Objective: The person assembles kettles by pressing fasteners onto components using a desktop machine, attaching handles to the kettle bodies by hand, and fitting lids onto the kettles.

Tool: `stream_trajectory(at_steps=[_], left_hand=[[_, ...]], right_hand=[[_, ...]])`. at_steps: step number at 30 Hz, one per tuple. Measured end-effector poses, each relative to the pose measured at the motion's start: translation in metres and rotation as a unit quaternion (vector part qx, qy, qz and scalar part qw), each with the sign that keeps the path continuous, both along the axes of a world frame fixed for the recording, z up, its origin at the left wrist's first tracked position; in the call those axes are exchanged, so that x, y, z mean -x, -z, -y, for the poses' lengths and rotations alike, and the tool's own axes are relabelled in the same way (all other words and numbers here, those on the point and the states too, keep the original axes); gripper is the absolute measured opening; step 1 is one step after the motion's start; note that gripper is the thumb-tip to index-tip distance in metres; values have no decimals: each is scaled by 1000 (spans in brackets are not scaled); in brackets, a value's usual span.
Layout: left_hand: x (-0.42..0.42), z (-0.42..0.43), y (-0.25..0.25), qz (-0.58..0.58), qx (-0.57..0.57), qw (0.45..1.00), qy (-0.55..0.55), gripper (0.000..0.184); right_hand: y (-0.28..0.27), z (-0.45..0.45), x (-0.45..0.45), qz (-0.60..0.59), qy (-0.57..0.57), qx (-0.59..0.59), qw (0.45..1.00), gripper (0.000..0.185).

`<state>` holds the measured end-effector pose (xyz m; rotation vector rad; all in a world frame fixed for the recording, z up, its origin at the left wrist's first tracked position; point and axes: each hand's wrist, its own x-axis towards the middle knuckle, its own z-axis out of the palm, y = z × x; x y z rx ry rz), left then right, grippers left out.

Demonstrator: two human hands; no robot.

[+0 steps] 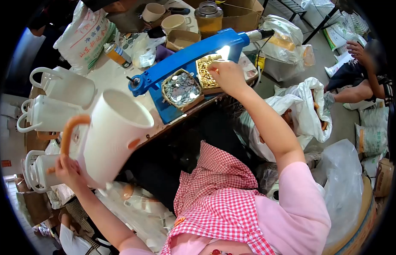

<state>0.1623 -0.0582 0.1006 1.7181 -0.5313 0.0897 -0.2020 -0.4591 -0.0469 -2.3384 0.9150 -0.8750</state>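
My left hand (69, 171) is wrapped around the lower end of the orange-brown handle (70, 129) of a large white plastic pitcher (108, 140). The pitcher leans, its wide mouth facing up and to the right, and a small orange-brown patch shows on its side. Over an open box of small brass-coloured fasteners (205, 76), my right hand (228, 77) has its fingers drawn together; whatever is between them is hidden. Beside that box stands another box of small silvery metal discs (181, 88). A blue machine arm (185, 57) with a bright lamp spans above both boxes.
Several white pitchers (70, 87) stand at the left table side. Behind are a spray can (117, 55), a white sack (85, 38), cream mugs (173, 23) and a jar of yellowish liquid (208, 19). Open sacks (306, 108) sit on the right floor; another person (355, 85) sits beyond.
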Motion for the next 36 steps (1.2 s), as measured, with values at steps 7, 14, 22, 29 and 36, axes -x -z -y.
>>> stream_trajectory(at_steps=[7, 14, 22, 29, 36], left_hand=[[52, -68, 64, -54, -17, 997, -43, 18], [59, -74, 72, -108, 41, 993, -34, 22], [60, -68, 76, -85, 35, 996, -19, 33], [65, -69, 76, -57, 21, 998, -17, 36], [63, -67, 78, -78, 21, 996, -48, 32]], right_hand=[[2, 10, -31, -264, 76, 57, 960, 17], [-14, 1, -16, -52, 4, -50, 997, 11], [-103, -66, -87, 183, -140, -249, 941, 12], [-122, -56, -162, 99, -245, -220, 939, 10], [-120, -46, -167, 85, -249, -201, 944, 14]])
